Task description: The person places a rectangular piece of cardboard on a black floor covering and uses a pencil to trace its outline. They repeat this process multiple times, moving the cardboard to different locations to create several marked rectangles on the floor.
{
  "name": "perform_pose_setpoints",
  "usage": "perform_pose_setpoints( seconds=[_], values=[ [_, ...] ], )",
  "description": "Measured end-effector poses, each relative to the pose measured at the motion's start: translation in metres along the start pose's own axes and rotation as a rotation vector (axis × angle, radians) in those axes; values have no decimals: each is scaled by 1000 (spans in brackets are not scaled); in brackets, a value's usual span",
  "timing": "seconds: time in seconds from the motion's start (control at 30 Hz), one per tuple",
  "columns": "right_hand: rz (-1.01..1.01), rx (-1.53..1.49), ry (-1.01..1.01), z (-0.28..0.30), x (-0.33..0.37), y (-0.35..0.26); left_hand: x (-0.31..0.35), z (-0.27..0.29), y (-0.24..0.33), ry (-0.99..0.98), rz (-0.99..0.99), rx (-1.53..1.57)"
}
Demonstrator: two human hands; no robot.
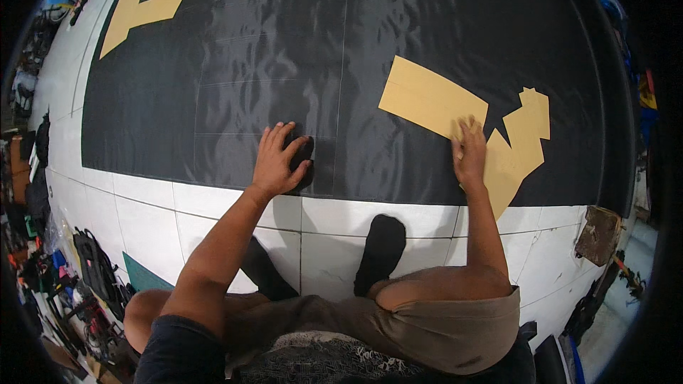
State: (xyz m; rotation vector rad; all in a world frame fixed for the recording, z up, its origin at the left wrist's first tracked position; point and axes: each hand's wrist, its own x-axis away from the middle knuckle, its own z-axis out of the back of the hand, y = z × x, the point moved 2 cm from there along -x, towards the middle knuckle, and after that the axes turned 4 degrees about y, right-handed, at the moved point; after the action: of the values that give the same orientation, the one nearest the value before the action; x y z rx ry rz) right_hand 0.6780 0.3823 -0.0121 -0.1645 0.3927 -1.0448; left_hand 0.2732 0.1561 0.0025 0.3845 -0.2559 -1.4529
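A large sheet of black fabric point(270, 64) with thin pale ruled lines lies spread on the floor before me. My left hand point(279, 160) rests on it near the close edge, fingers apart and nothing held. Farther right, my right hand point(469, 151) has its slightly bent fingertips on the lower right corner of a tan rectangular card piece point(430, 96). Beside that hand lie angular tan card pieces point(506, 167), touching or overlapping one another; the hand hides part of where they meet the rectangle. At the far left sits a Y-shaped tan card piece point(135, 11).
White floor tiles point(334, 217) border the fabric, with my socked feet point(383, 249) on them. A dark roll point(605, 85) runs along the fabric's right side. A worn brown block point(597, 235) stands at the near right corner. Clutter point(78, 299) fills the left side.
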Motion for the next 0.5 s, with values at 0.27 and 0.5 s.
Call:
perform_pose_setpoints(
  seconds=[0.27, 0.5],
  values=[
    [164, 43, -207, -24, 63, -95, 20, -9, 12, -130, 20, 23],
    [124, -3, -265, -12, 132, -117, 13, -28, 41, -121, -39, 73]
  ],
)
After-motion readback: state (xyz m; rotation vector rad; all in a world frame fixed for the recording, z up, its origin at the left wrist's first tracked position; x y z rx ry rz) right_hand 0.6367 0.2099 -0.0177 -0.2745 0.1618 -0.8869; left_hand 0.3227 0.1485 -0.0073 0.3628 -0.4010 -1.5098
